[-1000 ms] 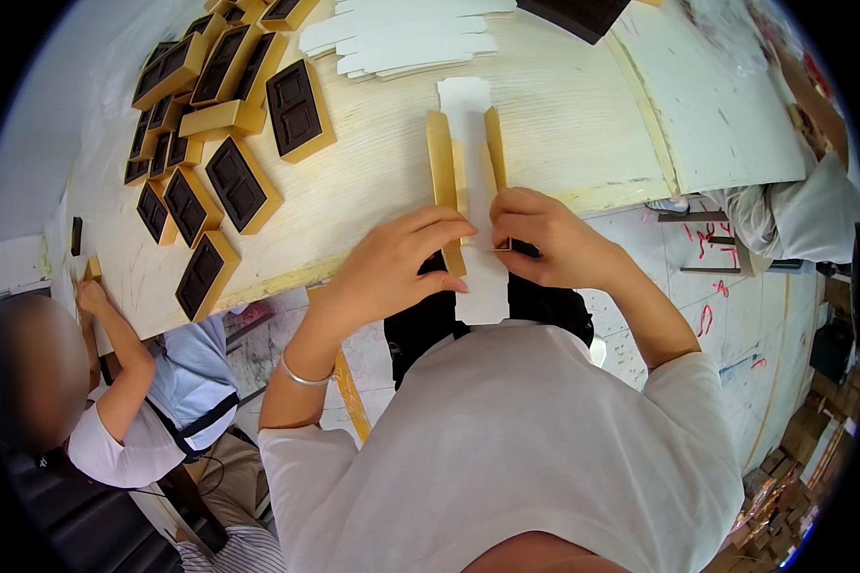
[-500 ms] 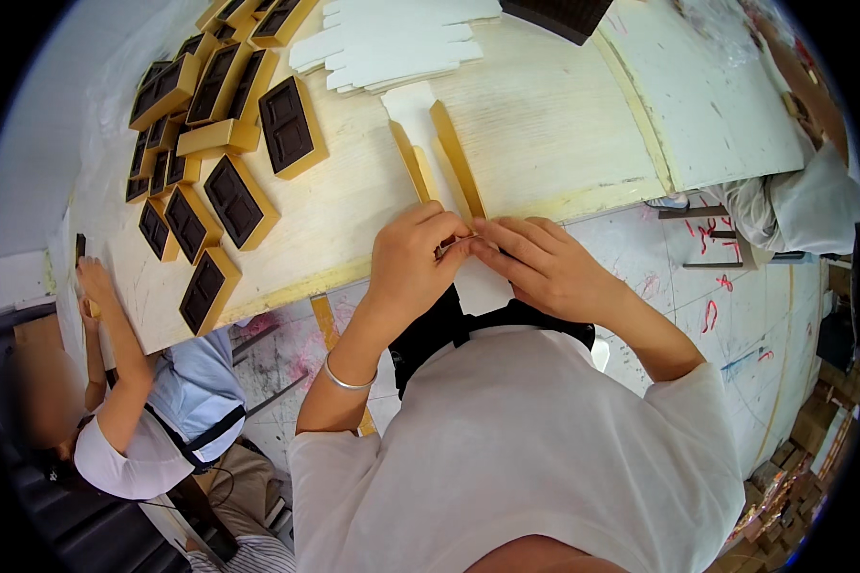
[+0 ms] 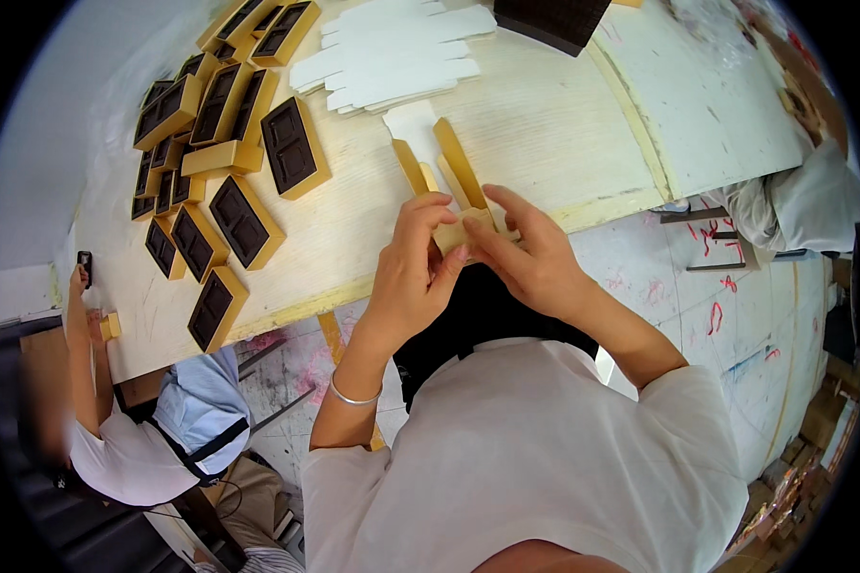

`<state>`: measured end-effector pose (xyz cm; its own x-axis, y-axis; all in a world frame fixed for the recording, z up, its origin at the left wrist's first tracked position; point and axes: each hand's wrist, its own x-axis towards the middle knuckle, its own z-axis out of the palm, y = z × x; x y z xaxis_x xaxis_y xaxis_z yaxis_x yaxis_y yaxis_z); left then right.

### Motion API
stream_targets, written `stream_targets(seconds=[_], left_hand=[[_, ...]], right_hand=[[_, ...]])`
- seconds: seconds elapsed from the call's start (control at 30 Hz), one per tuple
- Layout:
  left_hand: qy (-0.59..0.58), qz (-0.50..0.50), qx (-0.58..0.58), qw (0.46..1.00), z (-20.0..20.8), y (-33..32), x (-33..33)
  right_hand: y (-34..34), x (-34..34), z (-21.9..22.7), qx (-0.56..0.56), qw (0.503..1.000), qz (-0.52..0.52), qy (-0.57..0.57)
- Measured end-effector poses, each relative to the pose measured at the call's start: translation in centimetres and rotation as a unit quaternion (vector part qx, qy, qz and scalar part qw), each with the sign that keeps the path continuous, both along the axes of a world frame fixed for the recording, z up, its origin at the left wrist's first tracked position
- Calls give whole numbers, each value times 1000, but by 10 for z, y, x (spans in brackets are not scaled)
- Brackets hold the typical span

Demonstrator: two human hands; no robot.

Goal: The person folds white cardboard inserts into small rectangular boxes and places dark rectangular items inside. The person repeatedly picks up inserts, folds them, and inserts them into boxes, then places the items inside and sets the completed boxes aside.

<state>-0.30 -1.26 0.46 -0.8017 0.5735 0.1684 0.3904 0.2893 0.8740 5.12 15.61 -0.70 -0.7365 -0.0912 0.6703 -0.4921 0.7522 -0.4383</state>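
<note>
A part-folded gold card box (image 3: 460, 164) lies at the table's near edge, its two long side walls standing up. The white inner face of its far end flap (image 3: 411, 119) lies toward the stacked blanks. My left hand (image 3: 413, 260) is closed around the left corner of the near end, thumb and fingers on the folded gold card. From the other side, my right hand (image 3: 533, 256) presses the same end with its fingers, index finger and thumb close to the right wall. Part of the near end is hidden behind my fingers.
Several gold boxes with dark brown two-compartment trays (image 3: 294, 148) are heaped at the left. White flat blanks (image 3: 387, 57) are stacked ahead, beside a pile of dark brown trays (image 3: 549, 21). A co-worker's arm (image 3: 81, 344) reaches the table's left end; another person (image 3: 812, 205) is at far right.
The white flap that hung below my hands is folded up, and gold card now shows at the box's near end. My fingers have spread a little around it. The co-worker's hand at left has moved.
</note>
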Motion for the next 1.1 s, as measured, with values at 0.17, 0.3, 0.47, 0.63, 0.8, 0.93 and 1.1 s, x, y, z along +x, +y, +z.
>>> stream_targets(seconds=[0.17, 0.3, 0.47, 0.63, 0.8, 0.93, 1.1], left_hand=[[180, 38, -56, 981, -9, 6, 14], [164, -11, -113, 980, -7, -1, 5], [133, -169, -175, 961, 15, -30, -44], [313, -45, -227, 921, 40, -19, -41], [258, -19, -212, 943, 14, -9, -10], [192, -81, -136, 968, 4, -17, -20], [125, -133, -100, 978, 2, -23, -30]], right_hand=[[9, 3, 2, 202, 975, 44, -82], [7, -7, 12, 207, 946, 99, -230], [43, -28, 30, 115, 973, 143, -140], [64, -46, 15, 188, 973, 63, -123], [17, -14, 30, 39, 958, 183, -216], [47, -22, 44, 112, 982, 112, -107], [58, -42, 24, 152, 950, 232, -140]])
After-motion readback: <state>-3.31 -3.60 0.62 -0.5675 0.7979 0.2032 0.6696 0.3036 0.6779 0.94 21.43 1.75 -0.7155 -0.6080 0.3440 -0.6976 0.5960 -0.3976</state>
